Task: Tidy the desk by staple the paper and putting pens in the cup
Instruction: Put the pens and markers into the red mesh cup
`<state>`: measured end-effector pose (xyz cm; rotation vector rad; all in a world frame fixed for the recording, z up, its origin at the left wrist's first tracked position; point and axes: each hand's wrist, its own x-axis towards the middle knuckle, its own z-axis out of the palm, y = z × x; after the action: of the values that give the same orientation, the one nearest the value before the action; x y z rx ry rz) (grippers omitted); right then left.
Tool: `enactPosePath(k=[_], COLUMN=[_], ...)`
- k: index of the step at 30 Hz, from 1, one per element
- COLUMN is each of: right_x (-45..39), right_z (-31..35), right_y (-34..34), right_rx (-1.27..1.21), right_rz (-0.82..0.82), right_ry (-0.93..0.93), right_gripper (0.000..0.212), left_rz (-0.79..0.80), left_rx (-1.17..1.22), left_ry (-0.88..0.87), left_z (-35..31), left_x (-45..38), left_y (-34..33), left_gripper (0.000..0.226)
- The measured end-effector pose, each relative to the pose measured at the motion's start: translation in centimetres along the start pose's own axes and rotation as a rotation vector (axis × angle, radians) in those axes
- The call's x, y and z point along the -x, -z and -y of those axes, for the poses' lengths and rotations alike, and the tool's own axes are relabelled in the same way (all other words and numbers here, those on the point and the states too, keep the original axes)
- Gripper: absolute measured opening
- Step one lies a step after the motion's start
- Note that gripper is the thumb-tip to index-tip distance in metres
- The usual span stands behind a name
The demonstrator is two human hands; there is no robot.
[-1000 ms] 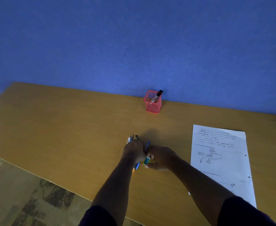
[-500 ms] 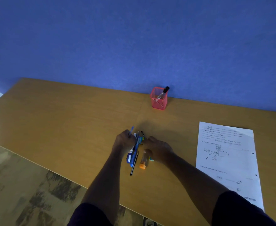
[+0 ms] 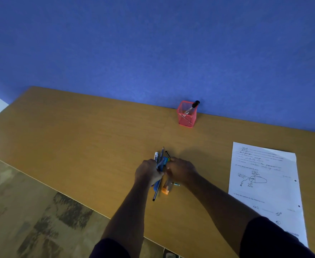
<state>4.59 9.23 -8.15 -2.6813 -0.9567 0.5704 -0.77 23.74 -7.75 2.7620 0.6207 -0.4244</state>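
Observation:
A bundle of pens and markers [image 3: 160,161] lies on the wooden desk [image 3: 78,142] in front of me, their tips pointing away. My left hand [image 3: 147,171] closes on the left side of the bundle. My right hand [image 3: 181,170] presses against its right side, fingers curled over the pens. An orange-capped marker [image 3: 165,189] and a thin black pen [image 3: 156,192] stick out toward me below the hands. The pink mesh cup [image 3: 186,115] stands by the blue wall with one black-capped pen [image 3: 193,106] in it. The paper [image 3: 264,183] lies at the right.
The blue wall [image 3: 153,53] rises right behind the cup. The desk's near edge runs diagonally from left to lower middle, with patterned carpet [image 3: 32,211] below it. The paper's lower corner reaches the desk's front edge under my right sleeve.
Both hands have gathered the scattered pens into one bundle and stay closed on it. The view shifted a little left, so the cup and paper sit further right.

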Motion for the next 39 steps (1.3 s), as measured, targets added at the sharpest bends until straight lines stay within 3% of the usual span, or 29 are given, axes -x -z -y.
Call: enactPosePath(k=[4,6,8,11,15,17,21,26,29,33,39], right_x=[0.1,0.1,0.1,-0.1,-0.6,-1.4,-3.3,-4.9,-6.3,-8.4,-11.4], right_z=[-0.4,-0.6,-0.9,-1.6,-2.2,-2.7,-4.2,-7.2,-9.1,-10.4,-10.9], right_y=[-0.3,-0.4,-0.5,-0.3,1.5,2.8,6.2,11.4,14.1,16.3,17.0], right_rx=[-0.001,-0.009,-0.111,-0.501,-1.167,-1.278,-1.168,-1.15,-1.135,-1.081,-0.64], right_rz=[-0.043,-0.077,-0.096,-0.161,-0.271,-0.361,-0.465,-0.747,-0.857,-0.822,-0.713], right_ry=[-0.024,-0.035,-0.073,-0.138,-0.16,-0.167,-0.144,-0.191,-0.244,-0.236,-0.189], right_gripper=[0.029,0.028,0.024,0.012,0.024,0.024,0.022,0.005,0.012,0.013,0.014], left_rz=[0.018,0.029,0.034,0.002,-0.035,-0.033,-0.085,-0.364,-0.517,-0.656,-0.591], left_rx=[0.044,0.144,0.266,0.421,0.58,0.586,0.537,0.597,0.559,0.552,0.649], left_ry=[-0.025,-0.053,-0.077,-0.117,-0.239,-0.313,-0.342,-0.321,-0.3,-0.301,-0.353], left_z=[-0.8,-1.1,-1.3,-2.0,-3.6,-4.8,-6.9,-9.2,-11.0,-13.5,-15.2], left_x=[-0.1,0.1,0.1,-0.4,-1.6,-2.3,-3.6,-4.9,-6.7,-8.9,-11.3], left_y=[0.0,0.1,0.3,0.9,2.8,3.8,5.8,8.5,10.1,11.5,11.8], left_gripper=[0.038,0.042,0.032,0.026,0.026,0.014,0.007,0.033,0.036,0.033,0.028])
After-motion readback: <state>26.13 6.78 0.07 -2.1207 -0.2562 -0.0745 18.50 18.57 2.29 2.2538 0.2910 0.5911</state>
